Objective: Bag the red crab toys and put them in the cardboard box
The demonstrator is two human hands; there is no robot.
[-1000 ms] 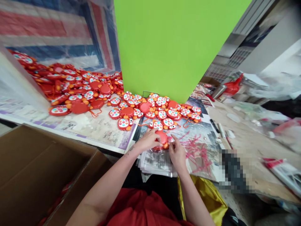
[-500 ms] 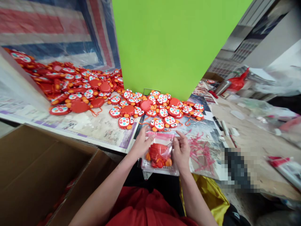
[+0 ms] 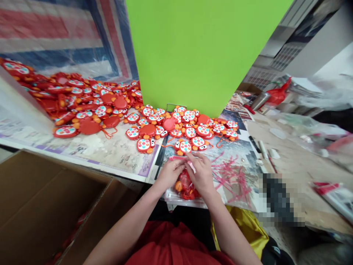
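My left hand (image 3: 171, 174) and my right hand (image 3: 200, 173) meet above a transparent plastic bag (image 3: 185, 189), pinching its pink-red top seal (image 3: 176, 158) between their fingers. Inside the bag lies a red-orange crab-shaped toy (image 3: 186, 186), partly hidden by my hands and the plastic. The bag rests on a stack of flat plastic bags (image 3: 176, 198) at the table's front edge. Just beyond my fingertips sits a loose crab toy with a dotted face (image 3: 184, 147).
Many more crab toys (image 3: 93, 106) lie heaped on printed sheets behind my hands, before a green board (image 3: 198, 51). An open cardboard box (image 3: 49, 198) stands at lower left. Tangled red cords (image 3: 234, 180) lie to the right, and a yellow bag (image 3: 242, 228) sits below the table edge.
The crab toy, at the bag's mouth a second ago, now lies inside the bag. My hands have moved together along the bag's top edge and pinch its seal.
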